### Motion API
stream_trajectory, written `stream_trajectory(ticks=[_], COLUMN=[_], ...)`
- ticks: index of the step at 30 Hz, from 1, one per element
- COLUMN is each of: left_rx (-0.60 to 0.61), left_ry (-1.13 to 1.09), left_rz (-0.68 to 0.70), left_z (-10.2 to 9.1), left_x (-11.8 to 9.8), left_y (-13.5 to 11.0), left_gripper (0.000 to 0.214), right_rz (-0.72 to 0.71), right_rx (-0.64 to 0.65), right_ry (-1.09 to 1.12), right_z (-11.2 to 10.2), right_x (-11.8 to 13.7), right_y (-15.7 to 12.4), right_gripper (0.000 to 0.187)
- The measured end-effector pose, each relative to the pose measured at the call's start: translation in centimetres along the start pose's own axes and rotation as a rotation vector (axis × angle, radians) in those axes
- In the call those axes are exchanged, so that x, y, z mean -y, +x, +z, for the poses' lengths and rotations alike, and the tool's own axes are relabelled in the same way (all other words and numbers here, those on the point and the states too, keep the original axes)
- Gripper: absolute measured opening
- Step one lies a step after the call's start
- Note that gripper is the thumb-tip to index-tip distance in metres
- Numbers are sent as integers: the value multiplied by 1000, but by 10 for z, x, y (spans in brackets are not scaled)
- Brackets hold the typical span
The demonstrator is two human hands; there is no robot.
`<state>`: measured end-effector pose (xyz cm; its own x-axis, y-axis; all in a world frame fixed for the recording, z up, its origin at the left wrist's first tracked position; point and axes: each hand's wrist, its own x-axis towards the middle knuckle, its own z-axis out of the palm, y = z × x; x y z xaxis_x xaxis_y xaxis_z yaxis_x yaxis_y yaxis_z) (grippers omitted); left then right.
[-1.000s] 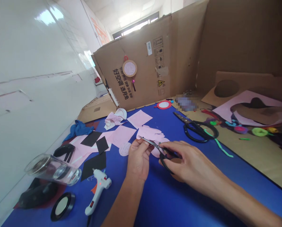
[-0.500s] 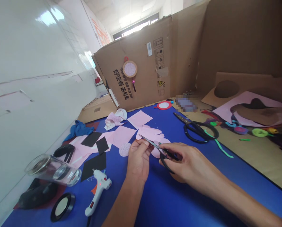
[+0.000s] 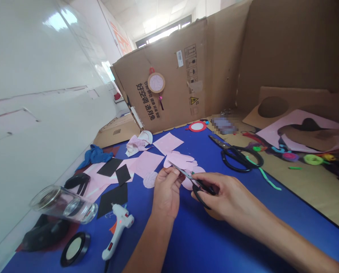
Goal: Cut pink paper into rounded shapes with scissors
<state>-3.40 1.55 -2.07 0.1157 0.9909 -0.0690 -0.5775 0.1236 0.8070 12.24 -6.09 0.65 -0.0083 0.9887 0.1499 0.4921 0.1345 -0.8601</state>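
My right hand grips small scissors with black handles, fingers through the loops. Their blades point up and left, reaching over the fingertips of my left hand. That hand is closed in a pinch on something small, which the fingers and blades mostly hide. Just beyond the blades lies a pink hand-shaped paper cutout, flat on the blue table. Close to my left fingers is a pale round paper piece.
Large black-handled scissors and a green pipe cleaner lie to the right. A white glue gun, glass jar and black paper are on the left. Cardboard walls stand behind.
The scissors have shifted very slightly in my right hand's grip area. My left hand keeps nearly the same place, and the things on the table have not moved.
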Motion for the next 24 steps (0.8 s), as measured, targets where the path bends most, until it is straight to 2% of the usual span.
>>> stream_trajectory(ticks=[12, 18, 24], left_rx=[1, 21, 16], left_ry=[25, 77, 122], left_rz=[-7, -63, -70], left_z=[-1, -4, -6], left_x=[1, -11, -23], left_y=[0, 2, 3], left_gripper=[27, 31, 35], right_rz=[2, -12, 22], right_rx=[-5, -2, 7], right_ry=[-44, -99, -129], right_z=[0, -2, 0], right_x=[-3, 0, -2], right_y=[0, -1, -1], right_gripper=[28, 24, 32])
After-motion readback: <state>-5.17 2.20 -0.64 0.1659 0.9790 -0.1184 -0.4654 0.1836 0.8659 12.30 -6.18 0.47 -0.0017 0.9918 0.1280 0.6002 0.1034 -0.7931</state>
